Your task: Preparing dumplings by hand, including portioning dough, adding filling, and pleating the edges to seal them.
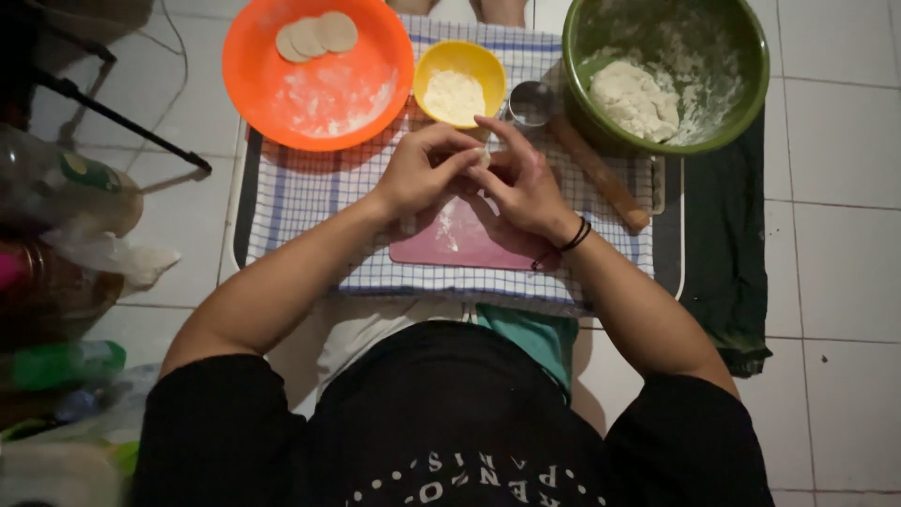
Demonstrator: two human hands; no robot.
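**Hands pinching dough over the pink board**

While both hands are up close together over the pink board (474, 246), there's a tiny pale bit of dough (484, 158) caught between them. Left hand (422, 172) is curled, fingers bent in toward the dough piece, pinching it from its side. Right hand (526, 183) is doing the same from the other side, index finger stretched over the top, rest of the fingers folded. So both are closed on that little piece, which is held just above the board, not lying on it. Most of the piece is hidden by fingers, so I can't tell its shape.

Right wrist has a black band (574, 237) on it.

The board sits on a blue-and-white checked cloth (310, 192), dusted with a bit of flour. Further out on the cloth:

- orange bowl (272, 84) with flour in it and a few flat round dough discs (316, 36) overlapping near its far rim
- small yellow bowl (460, 58) with white flour, just beyond the hands
- a round metal cutter (531, 101) between the yellow bowl and the green one
- big green bowl (657, 141) holding a lump of dough (633, 99), flour smeared on the inside
- wooden rolling pin (601, 174) lying at a slant beside the green bowl, near the right hand

Floor is white tile (835, 188), with blurry bottles and bags off to the left.
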